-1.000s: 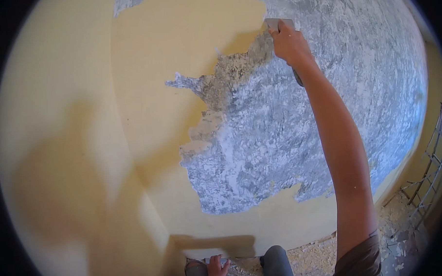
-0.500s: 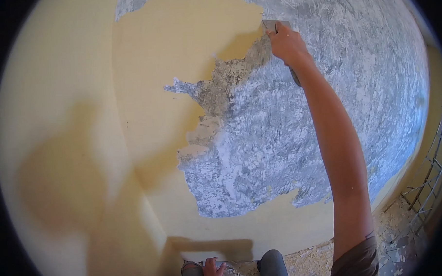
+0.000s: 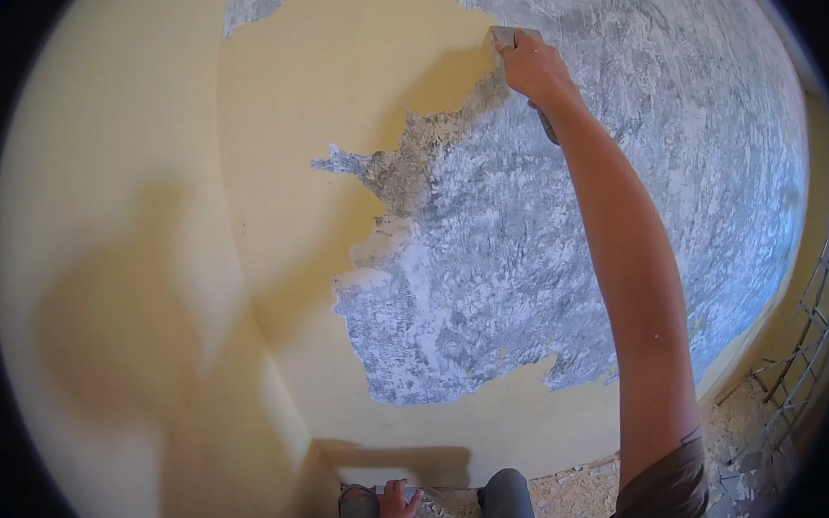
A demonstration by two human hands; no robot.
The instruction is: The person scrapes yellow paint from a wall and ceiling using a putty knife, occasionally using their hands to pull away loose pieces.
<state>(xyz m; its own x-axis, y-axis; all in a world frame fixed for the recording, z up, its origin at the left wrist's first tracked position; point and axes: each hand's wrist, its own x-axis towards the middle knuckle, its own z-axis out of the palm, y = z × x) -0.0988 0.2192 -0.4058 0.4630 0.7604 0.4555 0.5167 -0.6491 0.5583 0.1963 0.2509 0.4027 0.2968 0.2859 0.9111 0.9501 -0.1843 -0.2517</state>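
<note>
My right hand (image 3: 534, 70) is raised high and grips a metal scraper (image 3: 507, 37), whose blade presses on the wall at the edge of the yellow paint (image 3: 353, 78). Its handle sticks out below my wrist. To the right and below the blade lies a large scraped patch of bare grey-white plaster (image 3: 524, 255). My left hand (image 3: 393, 508) hangs low at the bottom of the view, resting by my knee with fingers loosely apart and nothing in it.
Yellow painted wall (image 3: 114, 269) fills the left side, with my shadow on it. Paint flakes litter the floor (image 3: 578, 491) at the base of the wall. A metal wire frame (image 3: 801, 355) leans at the right edge.
My right hand and the scraper have edged upward and slightly left along the paint border. The left hand has barely shifted.
</note>
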